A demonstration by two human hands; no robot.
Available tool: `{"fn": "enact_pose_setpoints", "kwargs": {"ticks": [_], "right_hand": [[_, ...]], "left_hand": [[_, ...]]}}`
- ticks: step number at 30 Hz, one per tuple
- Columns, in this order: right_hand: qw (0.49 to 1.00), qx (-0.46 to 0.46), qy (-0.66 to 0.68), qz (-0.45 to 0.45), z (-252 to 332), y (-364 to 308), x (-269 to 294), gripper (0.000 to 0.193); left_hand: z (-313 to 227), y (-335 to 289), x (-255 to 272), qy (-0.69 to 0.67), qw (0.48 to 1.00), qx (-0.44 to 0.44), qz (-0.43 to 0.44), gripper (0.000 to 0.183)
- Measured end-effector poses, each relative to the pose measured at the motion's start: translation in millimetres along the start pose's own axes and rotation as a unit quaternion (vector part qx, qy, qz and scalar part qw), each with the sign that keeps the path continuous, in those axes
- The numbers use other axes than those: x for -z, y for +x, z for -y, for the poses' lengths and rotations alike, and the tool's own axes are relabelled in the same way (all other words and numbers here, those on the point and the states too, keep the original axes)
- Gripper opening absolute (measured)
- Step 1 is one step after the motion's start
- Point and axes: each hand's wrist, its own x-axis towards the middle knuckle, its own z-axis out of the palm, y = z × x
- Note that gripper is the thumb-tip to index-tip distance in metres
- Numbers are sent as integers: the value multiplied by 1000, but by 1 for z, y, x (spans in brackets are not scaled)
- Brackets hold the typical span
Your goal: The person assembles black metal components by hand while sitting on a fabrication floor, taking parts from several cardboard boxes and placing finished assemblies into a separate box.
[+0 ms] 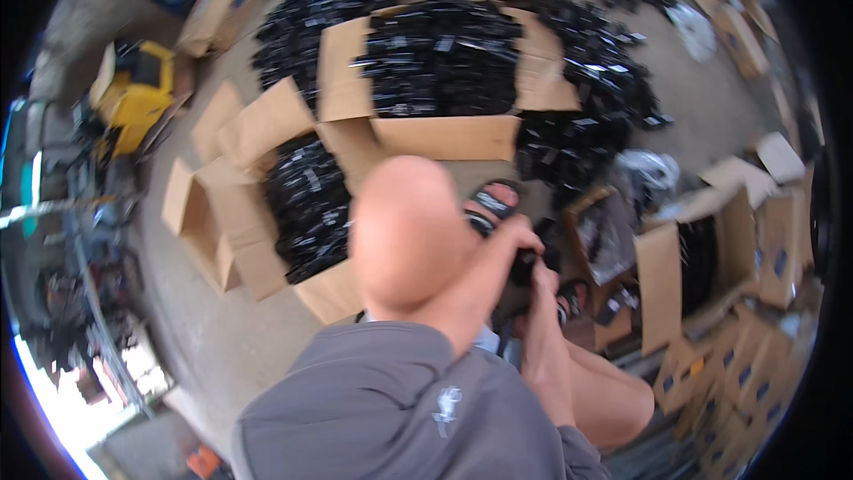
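Both my hands are close together between my knees, a little right of the middle of the view. My left hand [524, 236] is curled with its fingers closed on a dark black piece [522, 268]. Just below it, my right hand [544, 279] grips the same dark piece or one right beside it. Motion blur hides its exact kind and the fingertips. To the upper right lies a heap of loose glossy black plastic pieces [573, 147]. Beyond my knee, an open cardboard box [444, 138] is filled with stacked black pieces.
Another open box [253, 240] of black pieces stands left of my knee. More heaps [298, 22] cover the floor farther off. At right are an open carton [659, 289], a clear plastic bag [653, 169] and stacked cartons [737, 364]. A yellow machine [138, 93] stands far left.
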Motion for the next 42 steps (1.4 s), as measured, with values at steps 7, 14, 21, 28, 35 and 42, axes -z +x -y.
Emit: {"fn": "enact_pose_setpoints", "kwargs": {"ticks": [7,14,21,28,35,42], "right_hand": [[954,80,271,104,0,-55,61,62],[821,249,461,228,29,-110,123,45],[699,356,558,270,44,-146,175,36],[561,363,669,326,48,-158,183,41],[455,339,723,394,57,-157,175,49],[460,375,704,390,63,-182,188,48]], "left_hand": [[0,-10,32,-245,947,-10,207,50],[-53,-46,49,-381,911,12,158,34],[-125,-132,69,-383,897,-180,129,43],[-137,-169,85,-551,809,-184,94,21],[-168,-260,129,-512,837,-190,35,19],[-184,-293,155,-401,884,-232,58,27]]}}
